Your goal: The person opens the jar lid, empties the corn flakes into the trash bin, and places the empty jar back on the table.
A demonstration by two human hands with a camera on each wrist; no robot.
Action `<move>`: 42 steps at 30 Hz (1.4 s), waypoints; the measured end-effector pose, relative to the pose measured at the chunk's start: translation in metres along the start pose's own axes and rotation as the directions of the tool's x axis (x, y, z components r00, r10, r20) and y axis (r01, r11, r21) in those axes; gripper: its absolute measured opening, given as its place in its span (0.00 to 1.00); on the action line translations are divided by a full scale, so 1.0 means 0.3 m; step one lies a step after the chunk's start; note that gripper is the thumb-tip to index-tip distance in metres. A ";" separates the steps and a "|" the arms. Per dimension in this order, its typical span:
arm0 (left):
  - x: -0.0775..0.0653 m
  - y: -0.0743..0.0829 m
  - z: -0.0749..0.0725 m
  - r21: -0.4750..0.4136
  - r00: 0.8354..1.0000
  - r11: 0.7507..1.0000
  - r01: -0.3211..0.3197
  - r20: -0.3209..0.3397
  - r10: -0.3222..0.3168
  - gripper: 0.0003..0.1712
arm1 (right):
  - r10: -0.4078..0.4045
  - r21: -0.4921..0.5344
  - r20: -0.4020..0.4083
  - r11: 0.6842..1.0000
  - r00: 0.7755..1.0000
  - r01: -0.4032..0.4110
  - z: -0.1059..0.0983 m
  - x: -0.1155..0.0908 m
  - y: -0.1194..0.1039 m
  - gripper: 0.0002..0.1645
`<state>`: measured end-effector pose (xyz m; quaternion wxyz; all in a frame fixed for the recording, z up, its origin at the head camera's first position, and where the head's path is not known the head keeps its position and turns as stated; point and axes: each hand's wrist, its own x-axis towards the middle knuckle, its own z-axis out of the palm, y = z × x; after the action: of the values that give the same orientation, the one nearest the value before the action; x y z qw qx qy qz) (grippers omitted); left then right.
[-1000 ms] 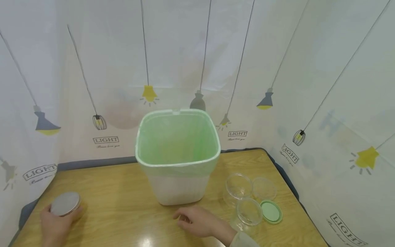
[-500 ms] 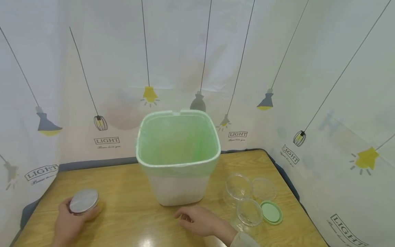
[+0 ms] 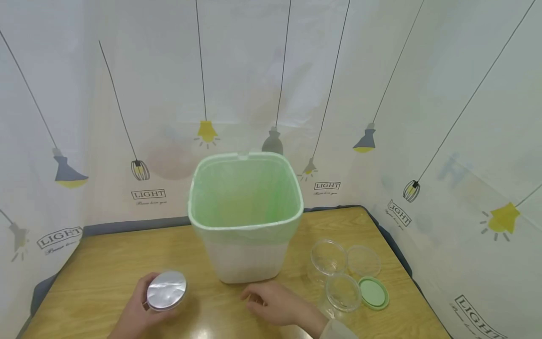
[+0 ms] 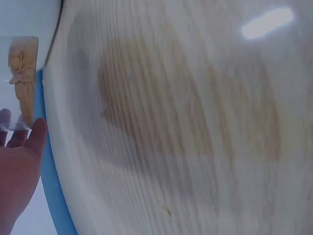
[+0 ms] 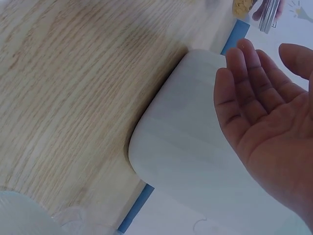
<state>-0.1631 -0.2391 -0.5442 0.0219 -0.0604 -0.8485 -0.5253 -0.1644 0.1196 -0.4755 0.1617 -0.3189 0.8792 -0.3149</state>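
Observation:
My left hand [image 3: 137, 313] grips a clear jar [image 4: 23, 81] with a shiny silver top [image 3: 166, 289], left of the bin in the head view. Tan, flaky pieces fill the jar's lower part in the left wrist view; the pieces [image 5: 243, 7] also show at the top of the right wrist view. My right hand [image 3: 275, 301] hangs relaxed in front of the bin, palm side showing in the right wrist view, holding nothing. The bin [image 3: 250, 259] is white below with a pale green rim and a thin liner, and its inside looks green.
Right of the bin, two clear tubs [image 3: 328, 256] stand on the wooden table [image 3: 106, 263] beside a clear lid [image 3: 364, 260] and a green lid [image 3: 373, 293]. A pale curtain [image 3: 237, 70] printed with lamps surrounds the table's back and sides.
My left hand has carried the jar rightward across the table from the far left, its silver top tilting more toward the head view. The right hand stays in place.

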 end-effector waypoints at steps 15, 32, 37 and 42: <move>-0.043 0.153 0.181 -0.085 0.974 0.995 0.050 0.224 -0.030 0.53 | -0.025 -0.075 -0.085 0.997 0.996 0.019 -0.038 -0.013 -0.036 0.17; -0.015 0.234 0.327 -0.143 0.924 0.985 -0.091 0.356 0.137 0.53 | -0.037 -0.247 -0.184 0.969 0.982 -0.010 -0.037 -0.031 -0.055 0.40; -0.015 0.259 0.361 -0.177 0.904 0.982 -0.068 0.407 0.136 0.55 | -0.084 -0.283 -0.159 0.958 0.984 0.036 -0.022 -0.025 -0.067 0.56; -0.022 0.257 0.378 -0.220 0.877 0.967 -0.127 0.431 0.213 0.54 | -0.108 -0.239 -0.159 0.969 0.981 0.068 -0.018 -0.031 -0.065 0.57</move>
<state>-0.1440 -0.1040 -0.5270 -0.1348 -0.2569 -0.7692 -0.5693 -0.1512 0.1166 -0.4579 0.0331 -0.3463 0.9056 -0.2427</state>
